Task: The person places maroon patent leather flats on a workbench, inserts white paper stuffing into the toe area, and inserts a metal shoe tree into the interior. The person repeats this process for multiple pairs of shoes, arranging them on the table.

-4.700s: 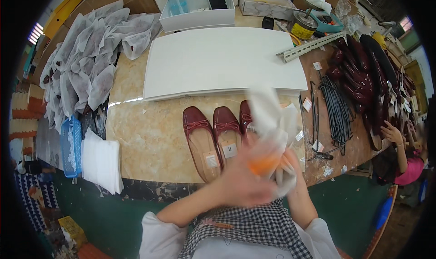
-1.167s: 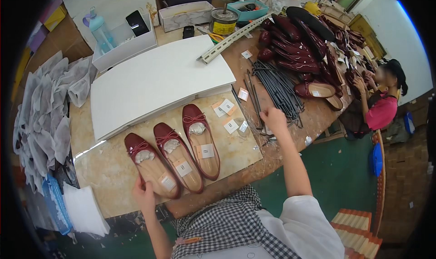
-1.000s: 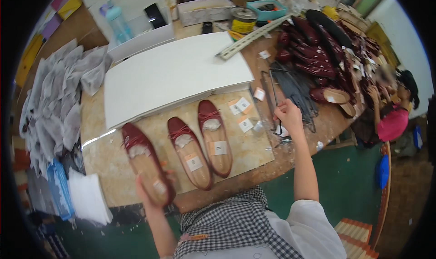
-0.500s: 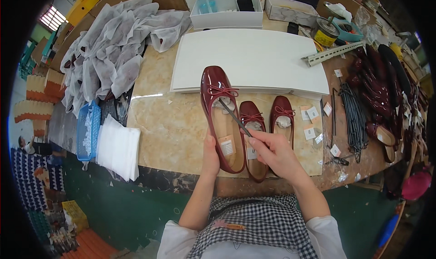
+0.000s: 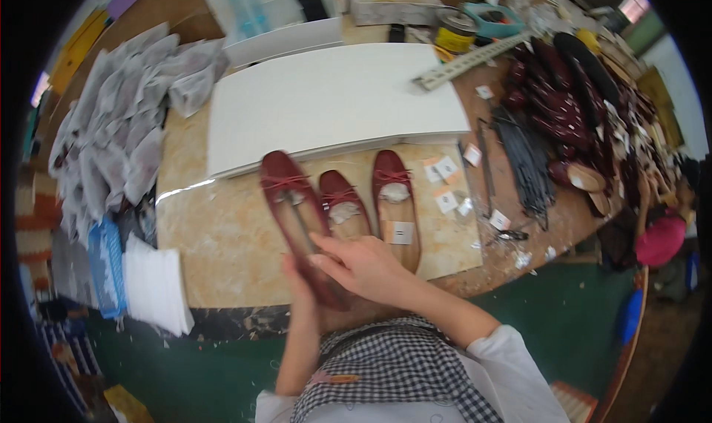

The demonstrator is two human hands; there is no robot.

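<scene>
Tilted above the table is a dark red patent ballet flat (image 5: 283,214) with a bow. My left hand (image 5: 299,288) is closed round the side of its heel. Closed on a thin dark rod (image 5: 300,218), my right hand (image 5: 365,269) covers the heel part of the insole. The rod runs along the inside of the shoe, its far end near white stuffing at the toe opening. Just right stand a second red flat (image 5: 340,188), partly behind my right hand, and a third red flat (image 5: 389,176) with a tag on its insole. Motion blurs the held shoe.
A stack of white sheets (image 5: 334,96) lies beyond the shoes. To the right are loose tags (image 5: 445,169), a bundle of dark rods (image 5: 523,163) and piled red shoes (image 5: 549,89). Wrapped items (image 5: 119,111), a blue basket (image 5: 107,267) and white cloths (image 5: 156,282) lie left.
My view has swung, so the table appears further left. The held flat has come down nearer me, and my right hand has moved with the rod toward its heel, covering the insole tag.
</scene>
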